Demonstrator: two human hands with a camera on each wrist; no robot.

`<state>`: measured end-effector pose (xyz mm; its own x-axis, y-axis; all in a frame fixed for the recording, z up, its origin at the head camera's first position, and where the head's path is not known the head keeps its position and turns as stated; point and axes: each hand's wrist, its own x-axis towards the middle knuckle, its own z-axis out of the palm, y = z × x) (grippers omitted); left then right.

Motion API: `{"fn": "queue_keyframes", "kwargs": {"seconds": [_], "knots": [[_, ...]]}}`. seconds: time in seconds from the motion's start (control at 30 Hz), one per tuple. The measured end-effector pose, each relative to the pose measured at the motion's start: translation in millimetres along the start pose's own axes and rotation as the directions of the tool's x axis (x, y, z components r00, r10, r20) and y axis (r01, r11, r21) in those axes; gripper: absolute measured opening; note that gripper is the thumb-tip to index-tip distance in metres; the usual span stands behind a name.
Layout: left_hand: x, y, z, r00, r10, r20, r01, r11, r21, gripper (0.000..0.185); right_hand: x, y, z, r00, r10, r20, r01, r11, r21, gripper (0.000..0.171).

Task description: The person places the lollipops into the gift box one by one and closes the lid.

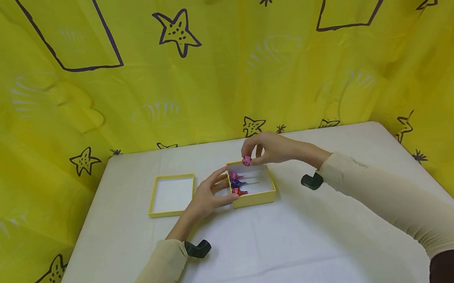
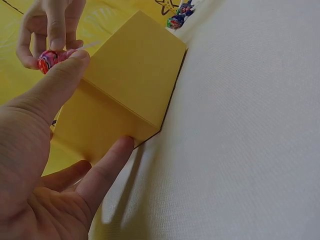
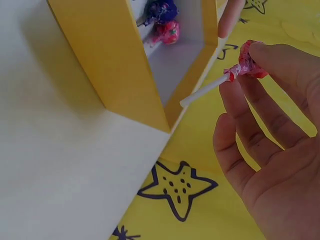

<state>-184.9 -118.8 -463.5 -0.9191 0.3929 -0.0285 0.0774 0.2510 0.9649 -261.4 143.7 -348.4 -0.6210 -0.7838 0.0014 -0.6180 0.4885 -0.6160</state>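
A yellow box (image 1: 254, 199) with a white inside stands on the table, its top off. Inside it lie wrapped lollipops side by side: a pink one (image 1: 235, 176), a dark blue one (image 1: 237, 184) and a red one (image 1: 238, 191), sticks toward the right. My left hand (image 1: 208, 198) holds the box at its left end, thumb by the near corner and fingers along the side. Above the box's far rim, my right hand (image 1: 274, 147) pinches a pink-wrapped lollipop (image 3: 245, 67) by its head; the white stick points down toward the box in the right wrist view.
A yellow-rimmed lid (image 1: 172, 195), white inside, lies left of the box. More wrapped lollipops (image 2: 180, 17) show beyond the box in the left wrist view. A yellow patterned curtain (image 1: 219, 76) hangs behind the white-covered table (image 1: 309, 254).
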Motion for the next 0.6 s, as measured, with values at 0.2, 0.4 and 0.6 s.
{"fn": "queue_keyframes", "kwargs": {"seconds": [0.2,0.4,0.6], "knots": [[-1.3,2.1,0.9,1.000,-0.008,-0.007,0.008,1.000,-0.002,0.087,6,6,16,1.000,0.005,0.011,-0.006,0.998,0.058,0.013],[-0.9,2.9,1.2,1.000,0.004,-0.006,-0.004,1.000,0.001,0.087,9,12,33,0.999,0.028,0.023,-0.030,0.996,0.082,0.017],[-0.6,1.9,0.4,1.000,0.011,0.004,-0.011,1.000,0.005,0.086,13,14,46,0.999,0.014,0.031,-0.018,0.994,0.106,0.018]]}}
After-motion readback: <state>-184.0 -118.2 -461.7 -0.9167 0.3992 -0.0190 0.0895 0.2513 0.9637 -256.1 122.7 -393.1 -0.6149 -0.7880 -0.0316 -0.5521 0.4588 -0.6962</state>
